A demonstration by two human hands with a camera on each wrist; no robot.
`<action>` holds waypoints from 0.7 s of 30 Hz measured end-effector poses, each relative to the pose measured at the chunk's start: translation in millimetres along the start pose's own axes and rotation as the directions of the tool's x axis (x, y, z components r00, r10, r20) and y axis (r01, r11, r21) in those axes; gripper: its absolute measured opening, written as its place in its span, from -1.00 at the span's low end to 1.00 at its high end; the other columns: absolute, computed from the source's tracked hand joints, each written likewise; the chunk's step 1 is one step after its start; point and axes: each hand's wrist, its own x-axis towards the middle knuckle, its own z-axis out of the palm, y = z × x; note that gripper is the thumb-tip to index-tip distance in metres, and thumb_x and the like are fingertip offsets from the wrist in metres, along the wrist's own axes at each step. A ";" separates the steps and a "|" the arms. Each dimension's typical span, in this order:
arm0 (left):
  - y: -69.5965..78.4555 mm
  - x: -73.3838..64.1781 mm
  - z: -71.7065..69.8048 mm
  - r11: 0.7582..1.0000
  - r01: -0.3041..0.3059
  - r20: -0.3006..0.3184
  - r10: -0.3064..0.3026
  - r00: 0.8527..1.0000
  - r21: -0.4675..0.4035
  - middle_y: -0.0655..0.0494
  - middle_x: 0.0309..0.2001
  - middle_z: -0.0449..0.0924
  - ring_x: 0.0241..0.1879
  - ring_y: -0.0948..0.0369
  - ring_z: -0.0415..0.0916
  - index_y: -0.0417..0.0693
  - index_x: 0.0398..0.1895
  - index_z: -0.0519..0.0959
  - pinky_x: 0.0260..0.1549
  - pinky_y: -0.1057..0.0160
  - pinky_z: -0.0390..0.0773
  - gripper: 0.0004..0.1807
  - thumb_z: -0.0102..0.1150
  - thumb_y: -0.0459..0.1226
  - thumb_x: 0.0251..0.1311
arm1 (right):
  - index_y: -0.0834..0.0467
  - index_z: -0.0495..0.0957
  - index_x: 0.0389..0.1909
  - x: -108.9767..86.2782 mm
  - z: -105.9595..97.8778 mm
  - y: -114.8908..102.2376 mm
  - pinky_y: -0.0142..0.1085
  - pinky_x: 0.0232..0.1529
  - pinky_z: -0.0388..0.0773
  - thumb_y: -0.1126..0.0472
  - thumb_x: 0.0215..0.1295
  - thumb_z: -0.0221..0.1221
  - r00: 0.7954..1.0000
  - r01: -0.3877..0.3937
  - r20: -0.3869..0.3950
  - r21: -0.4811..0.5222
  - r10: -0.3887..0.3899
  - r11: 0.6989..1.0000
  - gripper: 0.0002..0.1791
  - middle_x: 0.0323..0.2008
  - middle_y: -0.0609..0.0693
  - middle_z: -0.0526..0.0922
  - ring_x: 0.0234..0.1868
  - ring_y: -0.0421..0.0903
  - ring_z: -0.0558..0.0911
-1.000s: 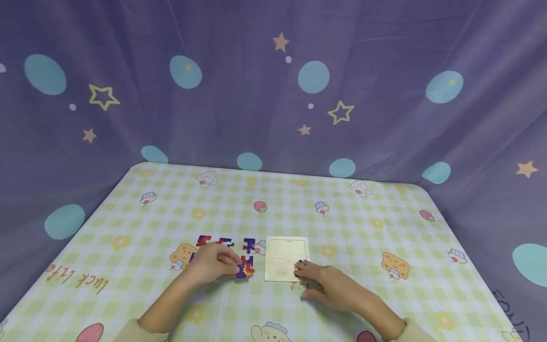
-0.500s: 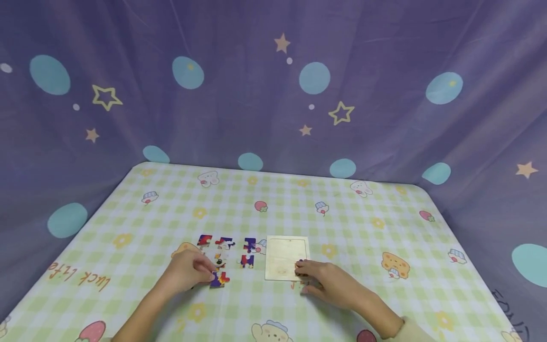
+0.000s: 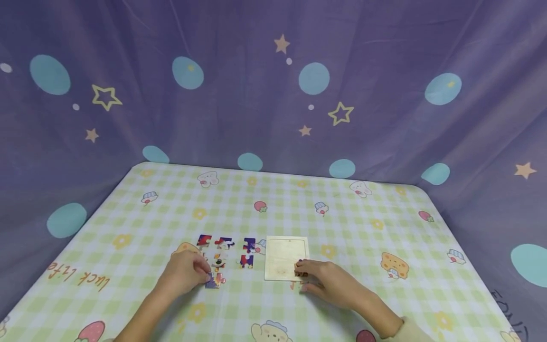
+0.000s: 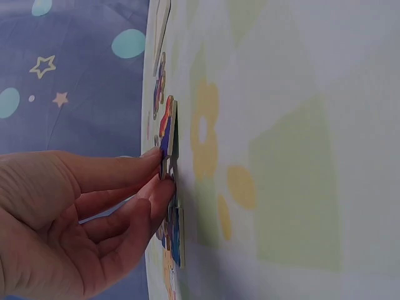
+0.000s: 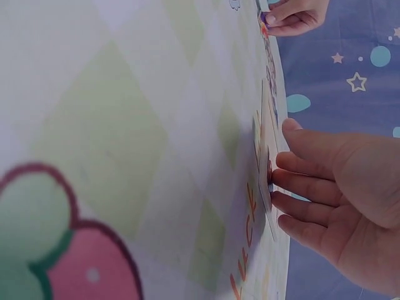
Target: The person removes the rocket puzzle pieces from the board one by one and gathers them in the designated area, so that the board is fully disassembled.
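My left hand [image 3: 183, 273] pinches a purple, red and yellow jigsaw piece [image 3: 215, 281] at its left edge, between thumb and fingers. In the left wrist view this jigsaw piece [image 4: 169, 128] stands slightly tilted at the tablecloth. My right hand [image 3: 331, 281] rests its fingertips on a small dark-and-orange jigsaw piece [image 3: 298, 269] in the near right corner of a pale wooden puzzle tray [image 3: 282, 256]. Its fingers are fairly straight in the right wrist view, with the thumb held apart. The fingertips partly hide that piece.
Several loose jigsaw pieces lie left of the tray, among them a red one [image 3: 204, 240], a purple one [image 3: 249, 244] and one with a dark round spot [image 3: 219, 261]. A checked tablecloth [image 3: 363, 223] covers the table; a purple curtain [image 3: 239, 118] hangs behind.
My left hand has carried its jigsaw piece left and nearer, from beside the tray to below the other pieces, uncovering the ones behind. My right hand has hardly moved.
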 end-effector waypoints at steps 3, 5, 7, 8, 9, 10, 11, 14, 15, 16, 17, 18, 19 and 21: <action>0.6 0.3 0.0 1.000 0.017 0.005 -0.017 1.000 0.004 0.18 -0.53 0.53 -0.30 0.26 0.39 -0.04 -0.57 0.70 -0.46 0.40 0.38 -0.89 0.42 -0.40 -0.20 | 0.12 0.55 0.12 -0.4 -0.6 0.3 -0.12 0.23 0.48 0.09 0.26 0.22 1.000 -0.002 -0.008 0.015 0.002 1.000 -0.59 0.19 0.02 0.58 0.25 -0.02 0.54; 1.2 -0.1 -0.1 1.000 0.022 0.008 -0.023 1.000 0.014 0.18 -0.52 0.54 -0.35 0.28 0.42 -0.04 -0.55 0.70 -0.48 0.40 0.39 -0.90 0.42 -0.39 -0.18 | 0.11 0.55 0.12 -0.2 -1.7 1.1 -0.12 0.23 0.47 0.10 0.26 0.22 1.000 -0.002 -0.012 0.029 0.003 1.000 -0.59 0.19 0.02 0.58 0.26 -0.01 0.54; 2.9 -0.5 -0.4 1.000 0.017 0.002 -0.017 1.000 0.026 0.16 -0.47 0.53 -0.35 0.27 0.42 -0.04 -0.54 0.70 -0.45 0.37 0.41 -0.91 0.42 -0.38 -0.16 | 0.13 0.54 0.14 0.7 -3.3 3.1 -0.12 0.23 0.47 0.10 0.27 0.22 1.000 -0.005 -0.018 0.035 0.006 0.999 -0.57 0.20 0.04 0.58 0.26 0.00 0.53; 4.5 -0.5 -0.5 0.999 0.009 -0.004 -0.009 1.000 0.034 0.17 -0.47 0.54 -0.32 0.27 0.40 -0.03 -0.55 0.69 -0.39 0.34 0.41 -0.92 0.41 -0.37 -0.14 | 0.15 0.53 0.15 1.3 -4.3 4.5 -0.11 0.23 0.47 0.10 0.27 0.22 1.000 -0.005 -0.022 0.038 0.006 0.999 -0.56 0.20 0.06 0.57 0.27 0.01 0.53; 6.9 -0.3 -0.7 0.999 -0.004 -0.006 0.004 1.000 0.037 0.17 -0.47 0.56 -0.31 0.26 0.41 -0.02 -0.54 0.69 -0.32 0.28 0.41 -0.93 0.41 -0.35 -0.13 | 0.16 0.51 0.17 2.1 -5.4 6.3 -0.11 0.22 0.47 0.10 0.27 0.21 1.000 -0.009 -0.027 0.037 0.010 0.999 -0.54 0.21 0.08 0.56 0.27 0.02 0.52; 10.0 -0.1 -0.8 0.999 -0.017 -0.003 0.017 1.000 0.028 0.18 -0.47 0.59 -0.33 0.26 0.44 -0.03 -0.52 0.69 -0.31 0.26 0.43 -0.93 0.41 -0.35 -0.12 | 0.18 0.49 0.20 3.0 -6.6 8.3 -0.11 0.22 0.47 0.10 0.27 0.21 0.999 -0.012 -0.030 0.037 0.013 0.999 -0.51 0.23 0.10 0.54 0.28 0.04 0.51; 14.1 0.3 -0.6 1.000 -0.023 0.001 0.023 1.000 0.017 0.18 -0.47 0.60 -0.33 0.26 0.45 -0.04 -0.50 0.69 -0.30 0.24 0.44 -0.93 0.41 -0.34 -0.10 | 0.20 0.46 0.22 4.2 -7.9 10.5 -0.10 0.22 0.47 0.09 0.27 0.21 0.999 -0.014 -0.037 0.038 0.016 0.999 -0.47 0.25 0.13 0.52 0.29 0.06 0.50; 29.9 3.9 2.7 0.998 -0.046 0.023 0.047 0.999 -0.046 0.18 -0.48 0.65 -0.35 0.28 0.49 -0.07 -0.41 0.69 -0.27 0.24 0.48 -0.92 0.38 -0.33 -0.02 | 0.23 0.38 0.29 8.9 -11.4 17.6 -0.04 0.25 0.42 0.08 0.24 0.24 0.998 -0.011 -0.059 0.046 0.014 0.999 -0.37 0.32 0.19 0.43 0.35 0.12 0.42; 36.2 5.2 5.1 0.996 -0.052 0.035 0.054 0.998 -0.069 0.18 -0.45 0.65 -0.38 0.29 0.51 -0.08 -0.38 0.69 -0.31 0.26 0.51 -0.91 0.38 -0.33 -0.01 | 0.23 0.36 0.31 10.6 -12.1 19.9 -0.03 0.28 0.40 0.06 0.22 0.26 0.998 -0.010 -0.063 0.048 0.013 0.999 -0.33 0.34 0.20 0.39 0.37 0.13 0.39; 42.1 6.7 8.6 0.994 -0.053 0.047 0.058 0.997 -0.094 0.18 -0.43 0.65 -0.39 0.31 0.53 -0.08 -0.35 0.69 -0.36 0.31 0.53 -0.89 0.37 -0.33 0.01 | 0.23 0.34 0.32 12.3 -12.8 22.1 -0.01 0.30 0.37 0.05 0.20 0.27 0.998 -0.008 -0.065 0.051 0.012 0.999 -0.30 0.36 0.21 0.36 0.39 0.15 0.35; 48.0 8.5 12.7 0.992 -0.065 0.057 0.072 0.996 -0.111 0.17 -0.41 0.65 -0.37 0.32 0.52 -0.08 -0.32 0.70 -0.34 0.32 0.53 -0.88 0.36 -0.33 0.02 | 0.23 0.32 0.34 14.0 -13.1 24.2 0.01 0.31 0.34 0.04 0.18 0.29 0.998 -0.005 -0.066 0.055 0.009 0.998 -0.26 0.38 0.21 0.33 0.41 0.17 0.32; 53.7 10.2 17.6 0.988 -0.082 0.069 0.092 0.993 -0.131 0.16 -0.38 0.66 -0.36 0.32 0.52 -0.08 -0.30 0.70 -0.33 0.33 0.53 -0.86 0.35 -0.33 0.03 | 0.23 0.29 0.35 15.3 -13.0 26.1 0.03 0.33 0.32 0.02 0.16 0.30 0.998 -0.006 -0.060 0.055 0.009 0.998 -0.22 0.40 0.21 0.30 0.43 0.18 0.28; 59.3 11.8 23.1 0.985 -0.100 0.086 0.113 0.990 -0.142 0.14 -0.35 0.67 -0.34 0.32 0.52 -0.09 -0.26 0.70 -0.32 0.34 0.53 -0.84 0.35 -0.32 0.04 | 0.23 0.27 0.37 16.4 -12.6 28.0 0.04 0.34 0.30 0.00 0.14 0.31 0.999 -0.008 -0.052 0.053 0.010 0.999 -0.19 0.41 0.20 0.27 0.44 0.18 0.26; 69.2 15.4 35.3 0.974 -0.150 0.125 0.172 0.977 -0.170 0.08 -0.29 0.69 -0.31 0.29 0.54 -0.12 -0.20 0.69 -0.30 0.33 0.54 -0.78 0.34 -0.32 0.05 | 0.22 0.23 0.39 18.1 -11.5 31.1 0.04 0.36 0.26 -0.04 0.12 0.32 0.999 -0.019 -0.032 0.053 0.020 0.998 -0.13 0.44 0.18 0.23 0.46 0.18 0.22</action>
